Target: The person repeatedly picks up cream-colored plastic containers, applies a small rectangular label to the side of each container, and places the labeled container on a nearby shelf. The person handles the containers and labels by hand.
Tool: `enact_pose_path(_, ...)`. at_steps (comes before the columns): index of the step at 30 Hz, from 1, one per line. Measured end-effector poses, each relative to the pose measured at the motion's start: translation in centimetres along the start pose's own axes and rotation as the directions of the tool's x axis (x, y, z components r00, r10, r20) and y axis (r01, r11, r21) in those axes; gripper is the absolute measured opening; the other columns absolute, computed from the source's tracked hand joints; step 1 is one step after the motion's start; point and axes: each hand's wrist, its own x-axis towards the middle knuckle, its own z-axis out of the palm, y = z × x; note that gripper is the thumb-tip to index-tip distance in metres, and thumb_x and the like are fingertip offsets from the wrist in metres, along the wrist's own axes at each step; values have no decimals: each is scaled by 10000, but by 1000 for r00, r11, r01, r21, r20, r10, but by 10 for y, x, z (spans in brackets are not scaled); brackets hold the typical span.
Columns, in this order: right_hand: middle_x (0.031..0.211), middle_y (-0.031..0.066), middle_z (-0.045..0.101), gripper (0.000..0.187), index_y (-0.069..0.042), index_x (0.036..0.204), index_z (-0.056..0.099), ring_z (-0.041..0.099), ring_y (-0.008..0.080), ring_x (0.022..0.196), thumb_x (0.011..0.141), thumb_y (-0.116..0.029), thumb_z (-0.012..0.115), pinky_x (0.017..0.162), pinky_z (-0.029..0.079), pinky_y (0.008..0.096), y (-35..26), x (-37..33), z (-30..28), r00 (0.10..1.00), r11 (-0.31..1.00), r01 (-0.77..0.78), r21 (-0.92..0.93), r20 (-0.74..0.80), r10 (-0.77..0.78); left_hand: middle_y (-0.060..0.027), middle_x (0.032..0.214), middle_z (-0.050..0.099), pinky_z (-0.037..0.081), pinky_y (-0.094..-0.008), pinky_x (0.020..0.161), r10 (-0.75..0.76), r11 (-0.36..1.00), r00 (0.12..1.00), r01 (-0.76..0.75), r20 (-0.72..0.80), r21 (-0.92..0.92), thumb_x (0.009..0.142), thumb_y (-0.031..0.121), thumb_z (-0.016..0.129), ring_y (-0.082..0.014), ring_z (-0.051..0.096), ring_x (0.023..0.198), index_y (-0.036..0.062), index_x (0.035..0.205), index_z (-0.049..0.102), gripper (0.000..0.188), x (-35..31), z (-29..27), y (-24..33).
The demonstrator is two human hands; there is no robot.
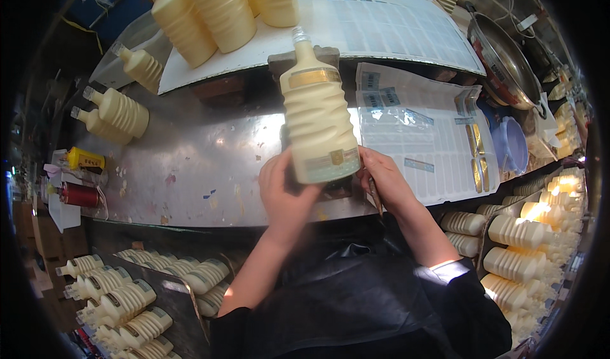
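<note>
A cream bottle with wavy ridges, a clear neck and a gold band stands tilted in front of me, over a dark grey block. My left hand grips its base from the left, the fingers partly hidden behind it. My right hand is closed at the right side of the base, fingertips touching the bottle beside a gold and pale green label. A thin brownish tool, its exact kind unclear, is held in the same right hand and points down toward me.
Label sheets lie to the right, near a purple basin and a metal pan. Several cream bottles stand on the white board. More bottles fill crates at the lower left and lower right. Spools sit at the left edge.
</note>
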Motion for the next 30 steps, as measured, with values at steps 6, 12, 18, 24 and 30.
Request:
enact_pose_path(6, 964, -6, 617, 511, -43, 1496, 535, 506, 47, 747, 1099, -358, 468, 673, 438, 199, -15, -4, 1, 999, 999, 23, -38, 24, -22, -166, 1378, 547, 398, -430, 1117, -164, 915, 978, 199, 126, -351, 814, 233, 822, -303, 516, 1302, 21, 1406, 523, 696, -5, -3, -20)
enact_pose_path(12, 1364, 73, 621, 518, -16, 1525, 476, 554, 123, 1180, 1098, -306, 523, 999, 465, 286, -8, 6, 8, 988, 991, 135, -7, 73, -134, -124, 1407, 509, 330, -350, 1158, -225, 765, 957, 289, 182, -576, 1106, 319, 500, -193, 466, 1316, 9, 1439, 447, 457, 1, 0, -11)
enact_pose_path(18, 1377, 83, 628, 489, 7, 1487, 510, 558, 152, 1247, 1084, -266, 559, 1074, 448, 320, -11, 6, 12, 991, 993, 121, 1, 57, -121, -105, 1370, 525, 352, -344, 1139, -284, 722, 943, 329, 174, -608, 1083, 254, 562, -181, 485, 1279, 13, 1426, 446, 435, 3, 5, -4)
enact_pose_path(24, 1373, 84, 629, 495, 8, 1486, 512, 560, 150, 1244, 1080, -269, 572, 1072, 447, 317, -9, 6, 11, 991, 992, 124, 19, 56, -125, -141, 1445, 467, 378, -387, 1139, -294, 721, 939, 341, 180, -603, 1066, 248, 589, -229, 471, 1339, 8, 1420, 429, 456, 3, 6, -8)
enact_pose_path(30, 1374, 88, 629, 500, 8, 1482, 519, 556, 151, 1251, 1081, -287, 573, 1075, 444, 315, -10, 6, 11, 991, 993, 121, 14, 53, -121, -142, 1419, 493, 370, -375, 1137, -310, 722, 936, 346, 166, -599, 1066, 242, 585, -222, 475, 1321, 3, 1413, 433, 447, 4, 6, -5)
